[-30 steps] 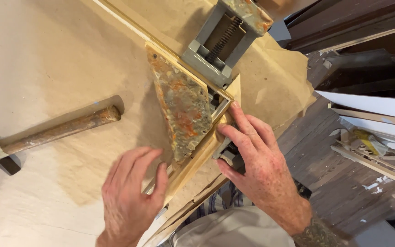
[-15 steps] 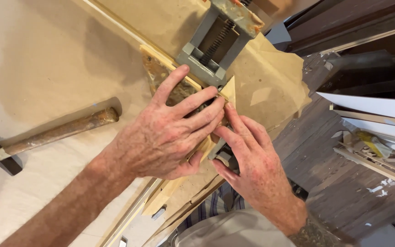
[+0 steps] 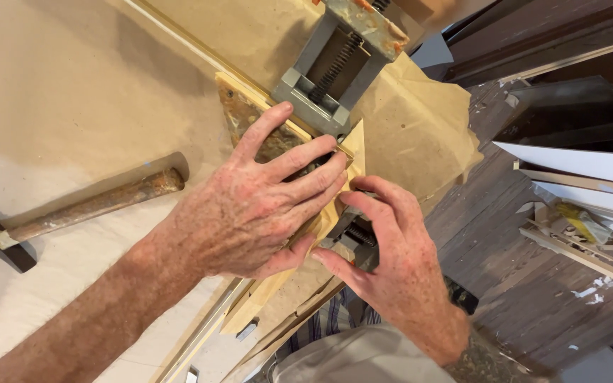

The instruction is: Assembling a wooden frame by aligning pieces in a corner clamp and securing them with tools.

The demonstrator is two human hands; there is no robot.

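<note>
A rusty metal corner clamp (image 3: 239, 113) sits on a table covered in brown paper (image 3: 72, 78), with pale wooden frame moulding (image 3: 360, 145) set into its corner. My left hand (image 3: 257, 206) lies flat across the clamp's triangular plate and the moulding, fingers spread toward the corner. My right hand (image 3: 391, 262) is just beside it at the table's edge, thumb and fingers closed around the clamp's screw handle (image 3: 356, 237). A grey screw jaw with a spring (image 3: 335, 67) reaches the corner from above.
A hammer (image 3: 72, 213) with a worn wooden handle lies on the paper to the left. Long moulding strips (image 3: 200, 340) run along the table's near edge. To the right, the dark wood floor (image 3: 533, 284) holds white boards and scrap pieces (image 3: 583, 227).
My left hand has moved from the near moulding up onto the clamp plate and now covers it. My right hand stays at the clamp's near screw, its fingers curled tighter.
</note>
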